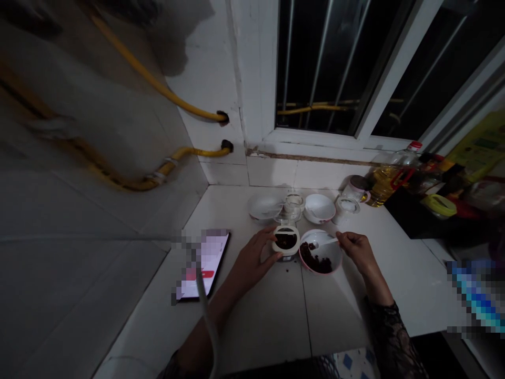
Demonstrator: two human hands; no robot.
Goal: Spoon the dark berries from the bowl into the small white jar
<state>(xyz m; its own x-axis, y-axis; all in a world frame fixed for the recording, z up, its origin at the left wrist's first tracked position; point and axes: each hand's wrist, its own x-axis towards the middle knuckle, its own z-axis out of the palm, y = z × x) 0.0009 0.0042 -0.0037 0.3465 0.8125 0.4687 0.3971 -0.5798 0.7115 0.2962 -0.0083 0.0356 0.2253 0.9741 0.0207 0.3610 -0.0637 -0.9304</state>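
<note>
My left hand grips the side of a small white container with dark contents, standing on the white counter. My right hand holds the handle of a white spoon whose bowl end dips into a pink-rimmed bowl of dark red pieces, right beside the container.
Behind stand two white bowls, a glass jar, a lidded jar and a cup. An oil bottle and cluttered items sit at the right. A lit phone lies left. Yellow pipes run along the wall.
</note>
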